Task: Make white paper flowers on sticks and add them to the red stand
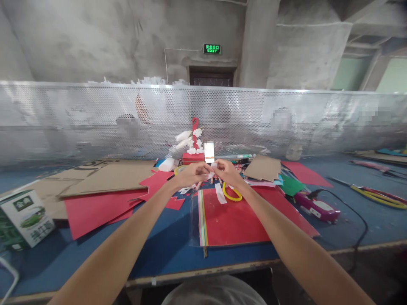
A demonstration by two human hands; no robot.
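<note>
My left hand (192,174) and my right hand (227,173) meet above the middle of the table, fingertips close together. Both are closed in a pinch on a small piece of white paper (211,175), partly hidden by the fingers. Just below them a white paper strip (220,193) shows over a pack of red paper (238,218) in a clear sleeve. Beside the strip is a yellow handle loop (232,198), probably of scissors. Behind my hands stands a lit phone (209,151), with a red swan-neck shape (195,133) bearing white paper pieces to its left.
Brown cardboard (111,178) and red sheets (98,212) lie to the left, near a green-and-white carton (27,218). On the right are a purple device (318,207) with a black cord, a green sheet (291,185) and yellow-handled pliers or scissors (378,195). A perforated metal screen (248,114) borders the back.
</note>
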